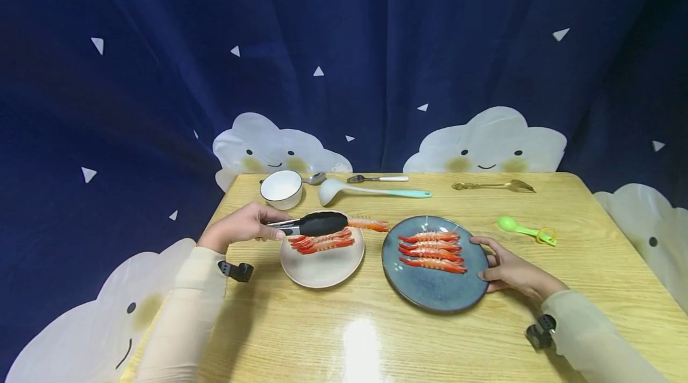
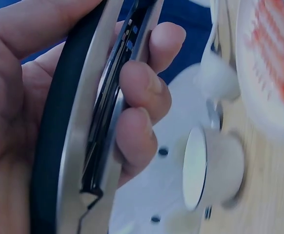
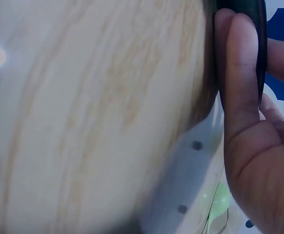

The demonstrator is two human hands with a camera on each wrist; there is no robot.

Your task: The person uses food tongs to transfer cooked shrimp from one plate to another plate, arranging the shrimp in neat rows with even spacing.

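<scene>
In the head view my left hand [image 1: 248,229] grips black-and-silver tongs [image 1: 323,224] above a white plate [image 1: 322,272]. A shrimp [image 1: 368,224] sticks out from the tips of the tongs, and several red shrimp [image 1: 322,242] lie on the plate beneath. The left wrist view shows fingers [image 2: 144,90] curled round the metal arms of the tongs. On the right, my right hand [image 1: 510,269] holds the rim of a blue-grey plate [image 1: 438,296], thumb on the near side. Several shrimp [image 1: 432,251] lie in a stacked row on that plate.
Behind the plates are a white bowl [image 1: 282,189], a metal spoon [image 1: 315,178], a white-and-mint ladle [image 1: 371,191] and a white-handled fork [image 1: 378,178]. A gold utensil [image 1: 494,186] and a green spoon [image 1: 524,229] lie at the right. A dark curtain [image 1: 344,60] hangs behind the wooden table [image 1: 301,335].
</scene>
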